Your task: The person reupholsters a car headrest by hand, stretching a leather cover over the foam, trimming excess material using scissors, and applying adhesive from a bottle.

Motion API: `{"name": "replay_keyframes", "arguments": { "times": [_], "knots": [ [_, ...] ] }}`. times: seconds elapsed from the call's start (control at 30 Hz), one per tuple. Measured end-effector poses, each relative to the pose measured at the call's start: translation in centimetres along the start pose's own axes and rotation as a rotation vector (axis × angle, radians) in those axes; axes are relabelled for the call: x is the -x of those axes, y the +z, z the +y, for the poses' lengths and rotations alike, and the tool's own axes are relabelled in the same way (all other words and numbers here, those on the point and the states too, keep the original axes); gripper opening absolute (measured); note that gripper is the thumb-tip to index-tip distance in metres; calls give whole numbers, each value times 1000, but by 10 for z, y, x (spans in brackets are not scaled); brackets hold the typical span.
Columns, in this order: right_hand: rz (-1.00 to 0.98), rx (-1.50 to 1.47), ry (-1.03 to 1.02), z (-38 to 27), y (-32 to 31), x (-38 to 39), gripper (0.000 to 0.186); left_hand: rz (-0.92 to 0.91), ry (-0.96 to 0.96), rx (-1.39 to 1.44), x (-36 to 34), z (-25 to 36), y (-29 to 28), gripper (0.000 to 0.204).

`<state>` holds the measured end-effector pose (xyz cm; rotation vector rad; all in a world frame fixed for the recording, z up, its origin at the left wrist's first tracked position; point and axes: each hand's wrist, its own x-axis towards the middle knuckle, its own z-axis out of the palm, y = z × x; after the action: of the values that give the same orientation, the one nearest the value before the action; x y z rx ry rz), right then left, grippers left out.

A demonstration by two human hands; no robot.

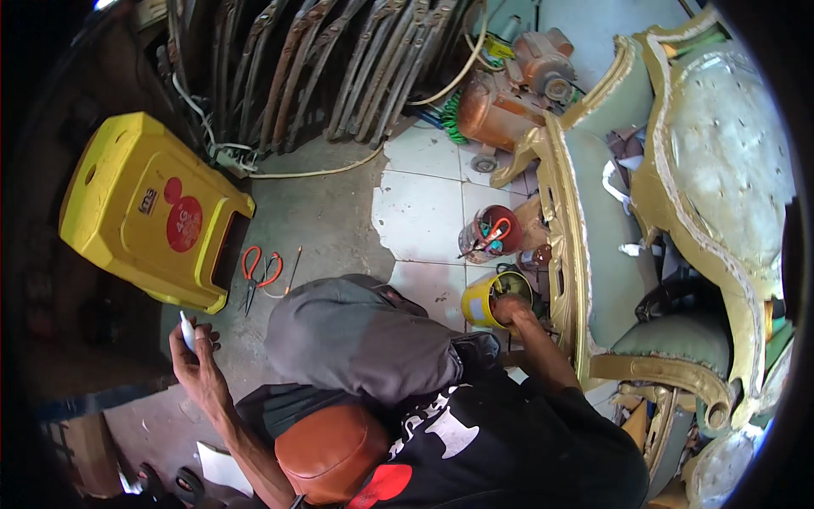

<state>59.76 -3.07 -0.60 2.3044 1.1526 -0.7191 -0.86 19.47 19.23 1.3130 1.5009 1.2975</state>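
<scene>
A gilt-framed settee (612, 254) fills the right side of the frame, its pale padding exposed. A yellow plastic stool (157, 216) stands at the left, on the grey floor (318, 204). Right of centre, a yellow bucket (478, 307) sits near the settee's edge, with a reddish tub (469, 241) of tools just above it. The right hand (511, 310) reaches into the bucket; its fingers are hidden, so how far they close and on what cannot be told. The left hand (197, 360), at the lower left, half curls around a slim white tube (186, 327), nozzle up. The step in hand seems to be searching the bucket with the tube kept ready. The next move probably calls for lifting the right hand clear of the rim without tipping the bucket.
</scene>
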Motion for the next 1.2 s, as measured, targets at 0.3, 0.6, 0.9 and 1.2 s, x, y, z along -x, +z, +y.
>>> {"name": "replay_keyframes", "arguments": {
  "times": [0.3, 0.6, 0.9, 1.2],
  "knots": [
    [-256, 244, -24, 48, 57, -56, 26, 48, -73, 17, 15, 10, 15, 21],
    [-117, 198, -111, 26, -27, 4, 22, 106, -23, -66, 11, 30, 5, 26],
    [-41, 93, -322, -27, -87, 64, 19, 156, -59, -75, 10, 27, -4, 28],
    [27, -259, -579, -51, -272, 87, 17, 226, -61, -34, 8, 11, -8, 30]
  ]
}}
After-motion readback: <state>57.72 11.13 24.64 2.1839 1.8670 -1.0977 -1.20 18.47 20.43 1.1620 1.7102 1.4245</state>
